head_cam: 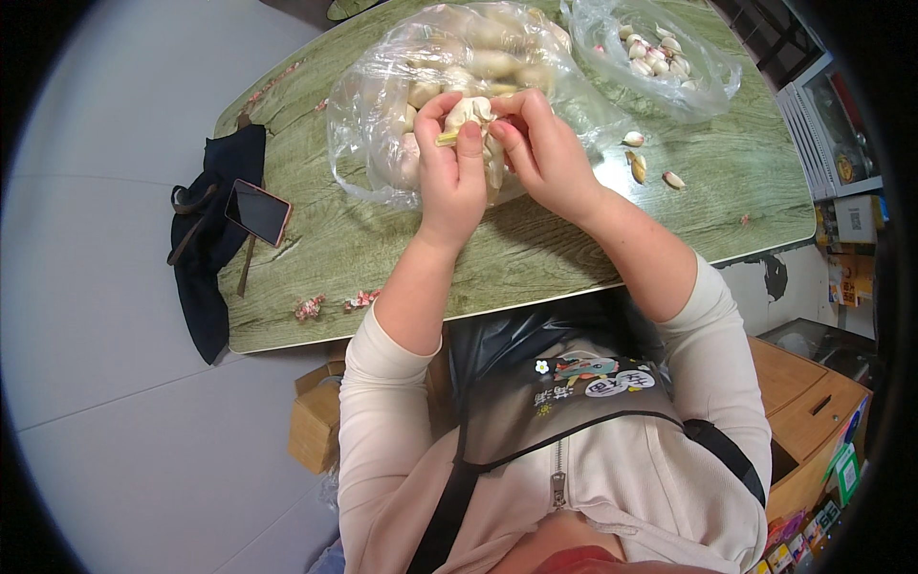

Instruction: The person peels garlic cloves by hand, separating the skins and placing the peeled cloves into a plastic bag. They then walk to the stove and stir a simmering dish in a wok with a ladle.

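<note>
My left hand (453, 168) grips a garlic bulb (471, 110) whose cut stem points to the left. The thumb and fingers of my right hand (538, 147) pinch the bulb's right side. Beneath and behind both hands lies a large clear plastic bag (358, 93) filled with garlic bulbs. Right of my right hand, on the wood-patterned table (531, 251), are a garlic clove (632, 139), a brownish clove (637, 168) and another clove (673, 180). Farther back, an open clear plastic bag (717, 90) holds several loose garlic cloves (656, 57).
A smartphone (258, 212) rests on the table's left side, partly over a dark cloth item (204, 280) with straps that hangs past the edge. A cardboard box (315, 420) stands below the table at left. At right is a wooden cabinet (803, 402).
</note>
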Tool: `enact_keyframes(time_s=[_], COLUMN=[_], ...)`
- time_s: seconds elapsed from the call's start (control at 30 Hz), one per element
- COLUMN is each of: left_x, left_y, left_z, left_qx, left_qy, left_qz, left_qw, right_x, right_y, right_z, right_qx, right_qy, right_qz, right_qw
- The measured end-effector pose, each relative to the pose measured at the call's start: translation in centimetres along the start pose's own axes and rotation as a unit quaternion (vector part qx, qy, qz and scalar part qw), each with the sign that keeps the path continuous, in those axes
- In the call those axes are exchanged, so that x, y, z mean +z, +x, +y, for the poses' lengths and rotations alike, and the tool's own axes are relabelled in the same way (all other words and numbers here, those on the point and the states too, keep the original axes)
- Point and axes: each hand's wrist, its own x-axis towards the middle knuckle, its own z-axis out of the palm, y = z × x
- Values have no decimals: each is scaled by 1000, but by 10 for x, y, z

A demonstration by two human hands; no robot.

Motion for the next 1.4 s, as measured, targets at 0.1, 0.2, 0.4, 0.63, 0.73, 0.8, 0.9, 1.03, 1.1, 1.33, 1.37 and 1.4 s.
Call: enact_keyframes(time_s=[0.1, 0.2, 0.4, 0.63, 0.73, 0.8, 0.9, 1.03, 1.1, 1.33, 1.37, 1.4], left_x=[-2, -1, -1, 0, -2, -4, -7, -10, -9, -6, -7, -7], left_y=[1, 0, 3, 5, 5, 8, 9, 10, 9, 7, 6, 6], left_z=[-2, 0, -1, 0, -1, -1, 4, 4, 6, -7, -10, -11], left_qx=[-14, -35, -73, -76, -84, -63, -85, -136, -154, -145, -141, -146], left_qy=[-31, -71, -234, -303, -193, -150, -174, -241, -208, -152, -144, -146], left_qz=[-1, 4, 28, 46, 65, 50, 56, 42, 4, 11, 16, 21], left_qw=[999, 997, 969, 949, 975, 985, 980, 960, 966, 978, 979, 978], right_x=[1, 2, 0, -7, -4, -6, -9, -11, -10, -11, -11, -12], right_y=[-1, -2, -2, 8, 11, 12, 13, 12, 12, 13, 13, 14], right_z=[2, 3, 5, -2, 7, 7, 3, -2, -1, 1, 2, 4], right_qx=[-13, -2, 4, 112, 134, 136, 77, -31, -69, -75, -107, -137], right_qy=[-6, 8, 48, 142, 191, 196, 116, -35, -11, -40, -58, -76], right_qz=[5, 8, 22, -24, 2, 0, -5, -3, 11, 34, 41, 49], right_qw=[1000, 1000, 999, 983, 972, 971, 990, 999, 998, 996, 992, 986])
